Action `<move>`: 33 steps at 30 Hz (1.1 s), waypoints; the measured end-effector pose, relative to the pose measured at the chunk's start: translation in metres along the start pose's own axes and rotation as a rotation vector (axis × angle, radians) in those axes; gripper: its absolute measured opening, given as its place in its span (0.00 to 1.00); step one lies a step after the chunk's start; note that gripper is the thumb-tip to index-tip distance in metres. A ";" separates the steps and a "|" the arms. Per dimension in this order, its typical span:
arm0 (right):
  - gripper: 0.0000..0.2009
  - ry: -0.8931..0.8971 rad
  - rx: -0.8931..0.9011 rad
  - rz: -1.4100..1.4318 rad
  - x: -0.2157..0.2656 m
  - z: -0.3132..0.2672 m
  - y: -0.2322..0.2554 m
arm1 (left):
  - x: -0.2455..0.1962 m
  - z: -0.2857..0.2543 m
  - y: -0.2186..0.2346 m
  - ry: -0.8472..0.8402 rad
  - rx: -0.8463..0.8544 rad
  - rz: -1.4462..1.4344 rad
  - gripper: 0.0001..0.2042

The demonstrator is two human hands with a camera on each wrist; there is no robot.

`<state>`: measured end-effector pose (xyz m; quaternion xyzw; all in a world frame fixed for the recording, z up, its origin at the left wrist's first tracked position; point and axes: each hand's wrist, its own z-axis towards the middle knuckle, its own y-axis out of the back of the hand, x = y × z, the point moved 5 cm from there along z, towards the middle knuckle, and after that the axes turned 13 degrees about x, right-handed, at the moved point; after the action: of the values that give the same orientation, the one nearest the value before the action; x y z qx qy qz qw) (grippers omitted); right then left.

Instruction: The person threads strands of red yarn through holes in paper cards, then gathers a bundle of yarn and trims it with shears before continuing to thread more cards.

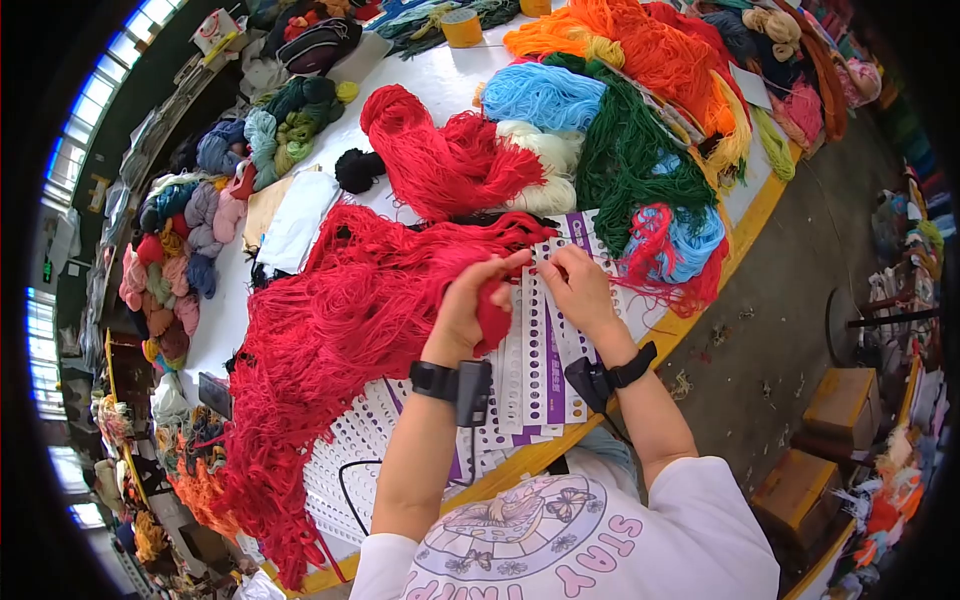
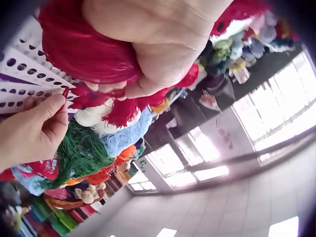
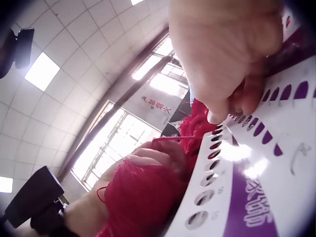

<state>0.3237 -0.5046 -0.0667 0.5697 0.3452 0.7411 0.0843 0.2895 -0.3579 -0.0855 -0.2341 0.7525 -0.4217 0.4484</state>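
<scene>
My left hand [image 1: 464, 312] grips a thick bundle of crimson yarn [image 2: 91, 57] with the fingers curled round it. Just to its right, my right hand [image 1: 582, 292] pinches a short red yarn end [image 2: 65, 92] between thumb and finger. Both hands are at the top end of a white and purple card [image 1: 555, 365] with a row of punched holes. In the right wrist view, the right fingertips are right at the holes of the card [image 3: 254, 197]. A red strand [image 3: 173, 138] stretches from the left hand toward the right.
A large heap of crimson yarn [image 1: 330, 310] covers the table left of the hands, with more punched cards [image 1: 350, 440] below it. Red, white, blue, green and orange skeins lie beyond. The yellow table edge [image 1: 530, 460] runs close before the body. Boxes [image 1: 843, 405] stand at right.
</scene>
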 end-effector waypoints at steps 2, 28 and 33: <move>0.10 -0.035 -0.003 0.012 -0.002 0.000 0.000 | 0.013 0.006 -0.008 0.035 -0.005 0.552 0.09; 0.17 0.028 0.249 -0.316 0.054 0.034 -0.044 | -0.154 -0.129 -0.018 -0.518 0.338 0.091 0.08; 0.18 0.064 0.254 -0.178 0.064 0.050 -0.050 | -0.162 -0.141 -0.029 -0.541 0.360 0.088 0.08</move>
<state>0.3336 -0.4131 -0.0409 0.5191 0.4879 0.6986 0.0660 0.2449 -0.1953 0.0508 -0.2220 0.5286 -0.4509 0.6841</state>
